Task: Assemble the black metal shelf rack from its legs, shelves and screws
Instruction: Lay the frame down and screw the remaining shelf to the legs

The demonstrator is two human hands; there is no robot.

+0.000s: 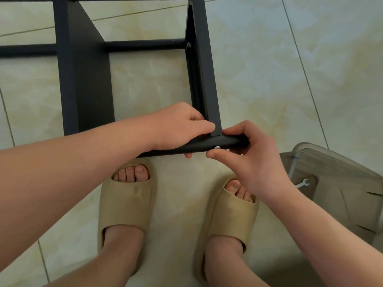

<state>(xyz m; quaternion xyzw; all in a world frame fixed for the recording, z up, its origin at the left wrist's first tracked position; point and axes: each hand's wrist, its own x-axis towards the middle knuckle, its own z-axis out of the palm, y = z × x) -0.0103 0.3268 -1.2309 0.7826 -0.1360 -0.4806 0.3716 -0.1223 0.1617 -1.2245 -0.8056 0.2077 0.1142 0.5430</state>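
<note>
Black metal shelf rack (89,79), part-built, lying on pale floor tiles (269,69) beyond both hands. Near bar (203,145): held at one end by both hands, set close together. Left hand (176,127) curled over the bar where the angled leg (207,79) meets it. Right hand (252,162) wrapped round the bar's end, one fingertip (211,155) just under a silver screw (217,147). Right of right hand: grey plastic bin (342,162) containing a small spanner (302,183). Below hands: beige slippers (126,204).

Black rack (87,79), silver screw (217,147), beige slippers (126,201), cream marbled floor tiles (259,69), grey translucent bin (339,189).
</note>
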